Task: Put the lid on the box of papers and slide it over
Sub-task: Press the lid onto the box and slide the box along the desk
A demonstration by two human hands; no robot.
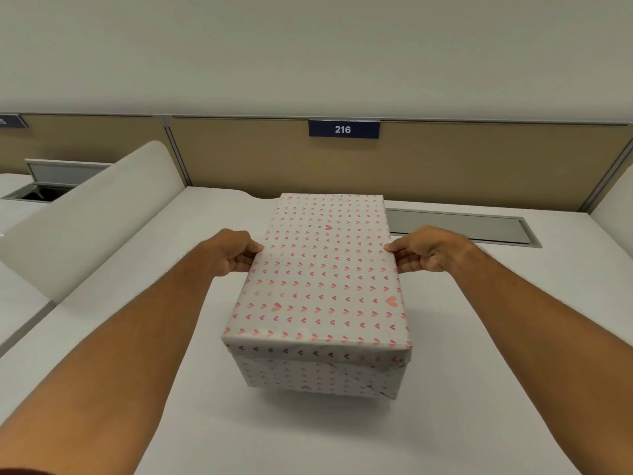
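Both hands, left (230, 252) and right (428, 250), clasp the heart-printed lid (322, 272) with their fingers, beneath sign (344, 129) "216".

Both forearms reach toward 12 o'clock, left hand (233, 252) and right hand (432, 249) curled, fingertips pressing inward, thumbs up.

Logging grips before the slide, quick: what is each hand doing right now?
Left hand: closed on the lid's left edge.
Right hand: closed on the lid's right edge.
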